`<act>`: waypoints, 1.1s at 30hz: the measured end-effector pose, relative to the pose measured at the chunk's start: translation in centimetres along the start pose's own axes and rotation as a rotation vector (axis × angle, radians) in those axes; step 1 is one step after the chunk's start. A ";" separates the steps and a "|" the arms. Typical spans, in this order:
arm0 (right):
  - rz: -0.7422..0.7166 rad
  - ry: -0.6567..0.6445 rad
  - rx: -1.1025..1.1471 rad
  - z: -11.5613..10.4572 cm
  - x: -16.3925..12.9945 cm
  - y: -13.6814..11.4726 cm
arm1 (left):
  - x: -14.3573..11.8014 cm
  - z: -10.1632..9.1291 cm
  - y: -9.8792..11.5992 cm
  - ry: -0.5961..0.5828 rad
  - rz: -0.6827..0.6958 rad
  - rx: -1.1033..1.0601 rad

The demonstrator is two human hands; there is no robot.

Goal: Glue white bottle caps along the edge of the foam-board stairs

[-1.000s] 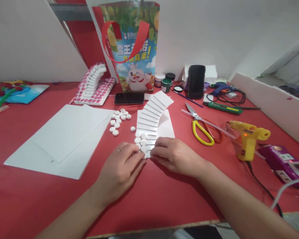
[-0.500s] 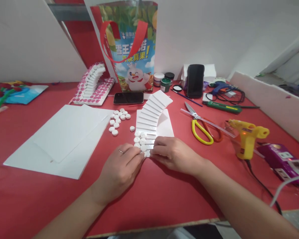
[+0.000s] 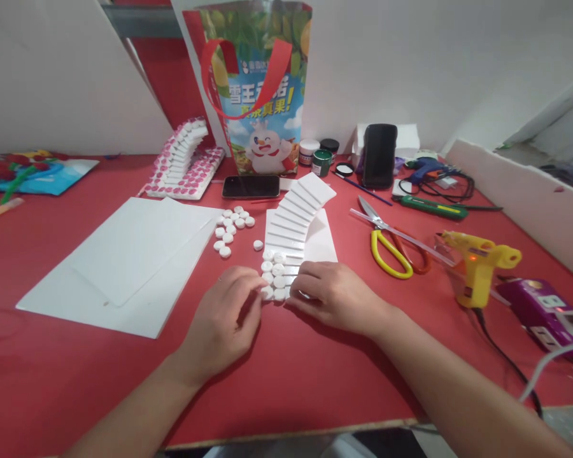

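A white curved stair model (image 3: 291,219) of foam-board-like strips rises in front of me on a white base. Several small white discs (image 3: 278,270) lie in two columns on its lower left part. My left hand (image 3: 224,318) is at the lower left corner, its fingertips against a disc and its thumb apart, with a gap between them. Fingers bent, my right hand (image 3: 337,294) holds the lower right side of the model; its fingertips partly hide the lowest strips. More loose white discs (image 3: 229,229) lie to the left, one of them apart from the others.
White boards (image 3: 119,267) lie left. A pink-and-white stair model (image 3: 186,159), phone (image 3: 251,186), printed bag (image 3: 267,89) and paint jars (image 3: 321,162) stand behind. Scissors (image 3: 391,251), a green cutter (image 3: 432,207), a yellow glue gun (image 3: 480,267) and a purple box (image 3: 537,308) are right.
My left hand has drawn back slightly left from the model's lower edge, its thumb parting from the fingers, uncovering the lowest discs. My right hand stays in place. The view has shifted slightly.
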State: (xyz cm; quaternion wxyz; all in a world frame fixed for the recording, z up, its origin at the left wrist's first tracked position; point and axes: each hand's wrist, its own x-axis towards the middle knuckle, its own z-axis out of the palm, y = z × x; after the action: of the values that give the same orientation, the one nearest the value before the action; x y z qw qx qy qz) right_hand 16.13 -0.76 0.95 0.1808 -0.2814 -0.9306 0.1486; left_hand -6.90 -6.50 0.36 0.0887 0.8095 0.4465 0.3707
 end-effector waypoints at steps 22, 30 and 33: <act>-0.227 0.130 -0.216 0.9 0.0 0.0 | 0.4 -0.3 -0.5 -0.064 -0.243 -0.193; -0.255 0.105 -0.211 1.0 -0.1 0.1 | 0.4 -0.2 -0.7 -0.061 -0.269 -0.216; -0.239 0.090 -0.211 1.1 0.0 0.1 | 0.5 -0.3 -0.7 -0.059 -0.271 -0.224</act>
State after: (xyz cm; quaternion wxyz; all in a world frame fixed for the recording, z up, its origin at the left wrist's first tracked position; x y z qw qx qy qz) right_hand 15.74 -0.93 -0.07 0.2081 -0.1924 -0.9589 0.0147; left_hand -7.39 -5.74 0.46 0.2406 0.7376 0.5044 0.3789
